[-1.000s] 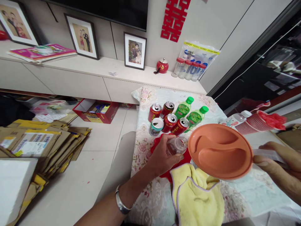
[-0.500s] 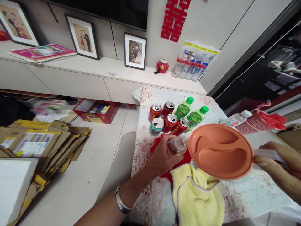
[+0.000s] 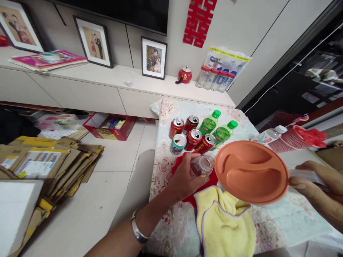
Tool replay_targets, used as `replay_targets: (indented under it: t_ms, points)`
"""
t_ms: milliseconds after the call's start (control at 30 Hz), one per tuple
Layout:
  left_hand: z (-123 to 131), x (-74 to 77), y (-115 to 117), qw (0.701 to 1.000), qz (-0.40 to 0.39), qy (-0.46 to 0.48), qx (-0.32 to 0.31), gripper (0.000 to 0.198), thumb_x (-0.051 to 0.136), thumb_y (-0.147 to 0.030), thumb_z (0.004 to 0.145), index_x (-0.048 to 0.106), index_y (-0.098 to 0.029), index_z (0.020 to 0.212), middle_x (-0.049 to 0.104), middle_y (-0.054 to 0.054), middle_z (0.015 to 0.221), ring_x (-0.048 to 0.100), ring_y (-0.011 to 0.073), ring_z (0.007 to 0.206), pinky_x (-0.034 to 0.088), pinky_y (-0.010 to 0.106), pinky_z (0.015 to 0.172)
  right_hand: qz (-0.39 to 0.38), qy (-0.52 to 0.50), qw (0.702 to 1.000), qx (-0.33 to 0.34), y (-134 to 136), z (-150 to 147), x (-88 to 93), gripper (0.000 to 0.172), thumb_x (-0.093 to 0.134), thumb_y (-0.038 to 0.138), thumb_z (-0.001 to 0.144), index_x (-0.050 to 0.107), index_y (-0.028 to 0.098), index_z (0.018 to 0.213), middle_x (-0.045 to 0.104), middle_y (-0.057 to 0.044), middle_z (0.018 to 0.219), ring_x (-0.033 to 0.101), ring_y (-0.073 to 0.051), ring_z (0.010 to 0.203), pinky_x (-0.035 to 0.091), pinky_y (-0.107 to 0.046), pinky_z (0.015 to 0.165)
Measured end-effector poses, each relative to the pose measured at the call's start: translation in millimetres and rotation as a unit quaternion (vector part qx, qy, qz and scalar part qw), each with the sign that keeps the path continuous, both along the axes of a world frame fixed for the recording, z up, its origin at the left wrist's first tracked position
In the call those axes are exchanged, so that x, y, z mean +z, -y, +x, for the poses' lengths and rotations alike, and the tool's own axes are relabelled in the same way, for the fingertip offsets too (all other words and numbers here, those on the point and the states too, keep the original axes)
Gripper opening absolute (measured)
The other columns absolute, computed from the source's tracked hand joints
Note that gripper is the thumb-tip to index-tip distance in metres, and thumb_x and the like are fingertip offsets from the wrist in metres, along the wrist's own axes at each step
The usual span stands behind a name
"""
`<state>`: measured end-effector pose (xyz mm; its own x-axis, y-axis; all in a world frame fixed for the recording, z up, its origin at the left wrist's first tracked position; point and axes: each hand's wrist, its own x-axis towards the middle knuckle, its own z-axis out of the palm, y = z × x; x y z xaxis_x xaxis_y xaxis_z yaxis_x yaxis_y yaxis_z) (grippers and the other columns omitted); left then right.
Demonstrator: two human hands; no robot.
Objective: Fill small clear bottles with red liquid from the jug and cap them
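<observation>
The orange divided plate is held above the worktop by the right hand, whose fingers are closed on its rim at three o'clock. It is judged to be light, stiff, smooth plastic, best gripped at the rim. At nine o'clock of the plate, a small clear jar is clasped by the left hand, fingers curled round its side. It looks like glass: hard, slick and breakable, so best taken round the body. Red cans are stood at twelve o'clock of the jar, and a yellow cloth is spread at six o'clock. Against the earlier frame, nothing is seen to have moved.
</observation>
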<state>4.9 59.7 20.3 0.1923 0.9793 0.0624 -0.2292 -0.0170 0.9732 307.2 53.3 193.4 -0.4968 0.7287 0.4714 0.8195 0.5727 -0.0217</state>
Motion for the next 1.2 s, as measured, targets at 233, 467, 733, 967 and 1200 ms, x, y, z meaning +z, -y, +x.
replay_targets:
  t_ms: [233, 467, 733, 967, 1200]
  points:
    - [-0.2, 2.9, 0.7, 1.000, -0.007, -0.008, 0.001, 0.061, 0.081, -0.026, 0.076, 0.051, -0.022, 0.129, 0.065, 0.013, 0.131, 0.065, 0.0322, 0.121, 0.053, 0.054, 0.107, -0.015, 0.000, 1.000, 0.004, 0.4, -1.4, 1.6, 0.029, 0.065, 0.053, 0.102, 0.066, 0.026, 0.091, 0.046, 0.008, 0.054, 0.044, -0.008, 0.037, 0.032, -0.020, 0.038]
    - [0.4, 3.2, 0.1, 1.000, -0.014, 0.012, -0.005, 0.061, 0.083, -0.024, 0.077, 0.050, -0.023, 0.128, 0.066, 0.012, 0.130, 0.066, 0.0299, 0.119, 0.055, 0.051, 0.107, -0.008, 0.006, 1.000, 0.009, -0.5, -0.5, 1.4, 0.029, 0.064, 0.052, 0.102, 0.066, 0.025, 0.092, 0.047, 0.008, 0.055, 0.044, -0.007, 0.037, 0.034, -0.018, 0.039]
    - [0.7, 2.1, 0.9, 1.000, -0.015, 0.016, -0.006, 0.060, 0.083, -0.024, 0.078, 0.050, -0.023, 0.129, 0.066, 0.012, 0.130, 0.067, 0.0294, 0.120, 0.054, 0.050, 0.107, -0.005, 0.011, 1.000, 0.015, -0.3, -1.4, 3.5, 0.029, 0.062, 0.053, 0.104, 0.065, 0.026, 0.093, 0.049, 0.009, 0.056, 0.045, -0.006, 0.038, 0.036, -0.017, 0.040]
    - [0.7, -0.1, 1.1, 1.000, -0.016, 0.007, -0.004, 0.060, 0.084, -0.025, 0.079, 0.051, -0.025, 0.130, 0.067, 0.010, 0.131, 0.067, 0.0288, 0.120, 0.055, 0.048, 0.107, -0.003, 0.010, 1.000, 0.000, -0.2, 2.5, 0.3, 0.029, 0.063, 0.054, 0.102, 0.067, 0.027, 0.094, 0.048, 0.007, 0.055, 0.042, -0.008, 0.037, 0.032, -0.022, 0.038]
    - [0.3, 2.0, 0.7, 1.000, -0.012, 0.001, 0.000, 0.060, 0.083, -0.024, 0.078, 0.052, -0.024, 0.128, 0.066, 0.010, 0.131, 0.066, 0.0295, 0.120, 0.053, 0.051, 0.109, -0.001, 0.015, 1.000, -0.005, -0.2, 4.8, -0.8, 0.031, 0.062, 0.056, 0.103, 0.067, 0.026, 0.094, 0.048, 0.007, 0.055, 0.043, -0.008, 0.038, 0.034, -0.022, 0.040]
